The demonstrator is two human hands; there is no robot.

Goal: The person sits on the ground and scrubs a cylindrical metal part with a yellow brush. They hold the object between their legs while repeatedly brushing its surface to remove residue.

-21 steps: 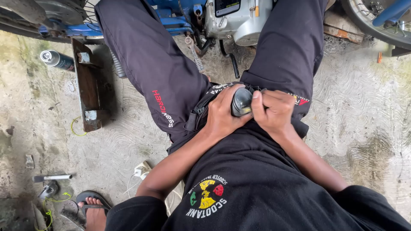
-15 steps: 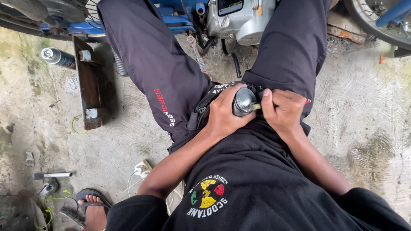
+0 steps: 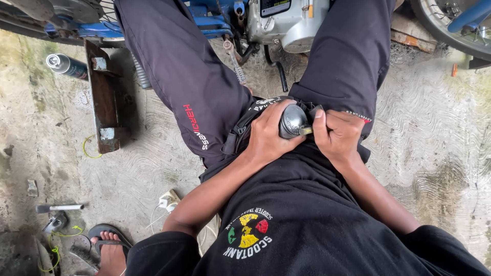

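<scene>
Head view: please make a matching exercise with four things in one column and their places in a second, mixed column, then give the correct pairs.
Things:
1. round grey metal part
2. spray can
3. white plug
4. sandalled foot

Places:
A. bottom left corner
B. on the concrete beside the left forearm
C. between left hand and right hand
D. upper left, lying on the ground

Pairs: 1-C, 2-D, 3-B, 4-A

We sit in a motorbike repair workshop: a blue motorcycle (image 3: 215, 20) with its engine (image 3: 286, 23) exposed, a spray can (image 3: 66, 65) on the stained concrete floor (image 3: 434, 128).
</scene>
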